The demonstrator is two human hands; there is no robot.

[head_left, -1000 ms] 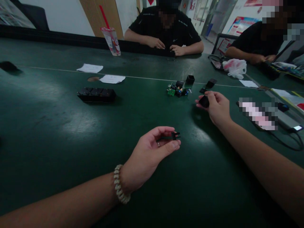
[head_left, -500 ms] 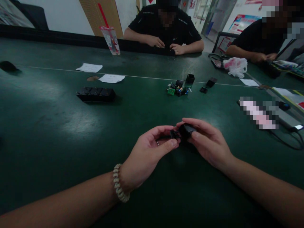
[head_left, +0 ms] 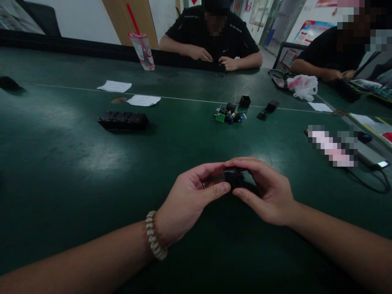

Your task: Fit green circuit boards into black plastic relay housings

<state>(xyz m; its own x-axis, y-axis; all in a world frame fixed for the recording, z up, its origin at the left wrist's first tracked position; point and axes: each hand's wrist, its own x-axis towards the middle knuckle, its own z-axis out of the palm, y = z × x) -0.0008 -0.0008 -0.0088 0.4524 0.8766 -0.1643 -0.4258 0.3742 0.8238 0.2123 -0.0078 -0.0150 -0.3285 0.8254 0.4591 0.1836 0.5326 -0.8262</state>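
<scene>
"Two white papers [head_left: 114, 86] lie left of you on the green table [head_left: 92, 196], just beyond your long black case [head_left: 122, 121]. A cup [head_left: 143, 53] with a red straw stands behind them."

"And rightward of those?"

"Your left hand [head_left: 196, 190], a beaded bracelet [head_left: 154, 236] at its wrist. Its fingers and thumb pinch a small black part [head_left: 233, 178]."

"Where is that part exactly?"

"Between your two hands, thin ridges showing on its right end. Farther back, your circuit pieces [head_left: 229, 114] sit clustered beside a black box [head_left: 245, 101]."

"What about your right hand [head_left: 269, 190]?"

"Curved around the part's right side, fingers over the top, thumb near the lower edge. I can't tell whether you're gripping with it. Farther right, you've a plastic bag [head_left: 303, 86], then a phone [head_left: 332, 148], partly blurred."
</scene>
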